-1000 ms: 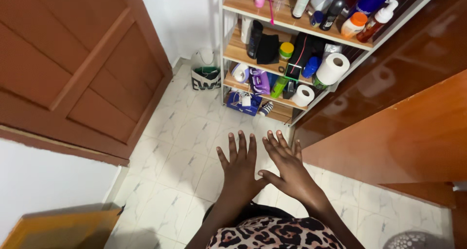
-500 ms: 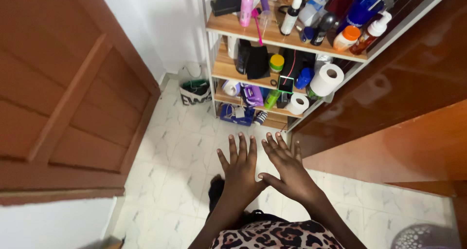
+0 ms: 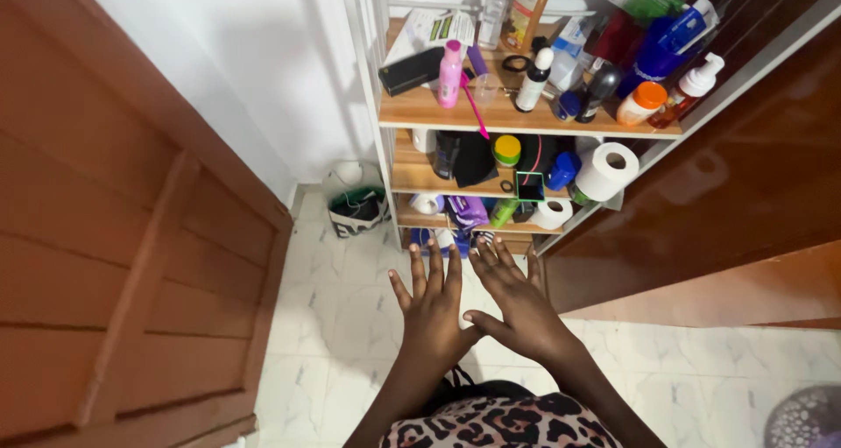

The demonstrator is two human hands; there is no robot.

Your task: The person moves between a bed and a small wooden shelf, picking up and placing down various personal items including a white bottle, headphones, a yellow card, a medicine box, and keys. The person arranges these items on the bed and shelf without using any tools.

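both empty hands (image 3: 477, 312) spread before cluttered shelf (image 3: 517, 115).

A single head-worn camera looks steeply down and forward from standing height, with both hands close below it and the shelf rack (image 3: 491, 115) standing farther ahead.

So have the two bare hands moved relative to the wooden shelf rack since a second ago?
Yes. The hands are nearer the wooden shelf rack: fingertips now overlap its bottom shelf, where earlier floor tile showed between.
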